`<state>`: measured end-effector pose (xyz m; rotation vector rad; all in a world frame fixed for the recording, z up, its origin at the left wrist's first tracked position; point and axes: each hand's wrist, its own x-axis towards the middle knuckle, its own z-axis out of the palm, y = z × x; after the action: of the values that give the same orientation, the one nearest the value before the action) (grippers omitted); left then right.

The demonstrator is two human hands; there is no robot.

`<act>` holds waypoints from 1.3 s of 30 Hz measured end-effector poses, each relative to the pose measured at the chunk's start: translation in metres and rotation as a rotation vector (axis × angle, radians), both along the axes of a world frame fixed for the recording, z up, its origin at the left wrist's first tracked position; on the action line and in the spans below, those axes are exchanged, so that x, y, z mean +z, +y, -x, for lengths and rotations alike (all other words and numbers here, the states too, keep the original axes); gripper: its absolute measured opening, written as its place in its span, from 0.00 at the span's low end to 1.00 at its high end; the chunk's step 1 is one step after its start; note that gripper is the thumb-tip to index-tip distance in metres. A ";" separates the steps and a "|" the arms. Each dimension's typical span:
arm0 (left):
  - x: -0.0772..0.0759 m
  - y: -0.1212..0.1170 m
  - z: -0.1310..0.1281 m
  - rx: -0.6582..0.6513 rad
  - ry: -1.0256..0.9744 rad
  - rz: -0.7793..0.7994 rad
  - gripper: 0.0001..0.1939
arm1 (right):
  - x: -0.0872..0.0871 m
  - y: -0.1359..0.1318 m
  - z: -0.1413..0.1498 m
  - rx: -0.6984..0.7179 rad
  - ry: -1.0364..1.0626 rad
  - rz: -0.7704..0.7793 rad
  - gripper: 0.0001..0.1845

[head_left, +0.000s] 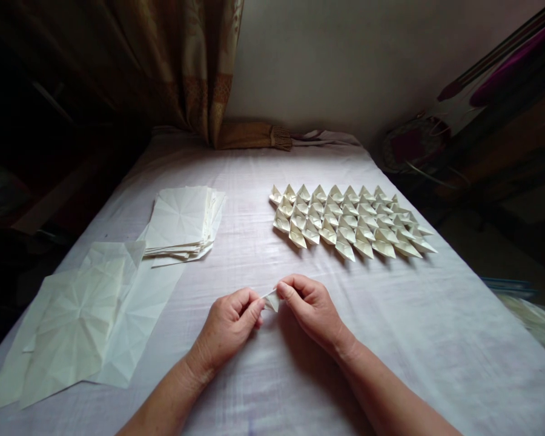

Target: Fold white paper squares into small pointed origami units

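Between my two hands is a small folded piece of white paper (271, 301), held just above the sheet-covered surface. The thumb and fingers of my left hand (236, 315) pinch its left end. My right hand (309, 309) pinches its upper right corner, fingers curled in. Most of the paper's edges are covered by the fingertips. Beyond my right hand, several folded paper boats (345, 221) stand in close rows, their points upward.
A stack of creased square paper (177, 218) lies at the left. Larger creased sheets (79, 315) overlap in front of it. A patterned curtain (204, 72) hangs onto the far edge of the pale bedsheet (249, 181). Dark clutter flanks both sides.
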<state>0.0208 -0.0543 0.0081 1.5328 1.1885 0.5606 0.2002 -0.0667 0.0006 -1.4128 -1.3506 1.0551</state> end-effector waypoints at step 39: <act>-0.003 0.002 0.001 0.096 -0.247 0.055 0.15 | 0.004 -0.006 -0.002 0.127 0.060 -0.236 0.08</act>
<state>0.0197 -0.0526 0.0048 1.3223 1.0813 0.7527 0.2019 -0.0727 0.0043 -1.1262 -1.4836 0.9758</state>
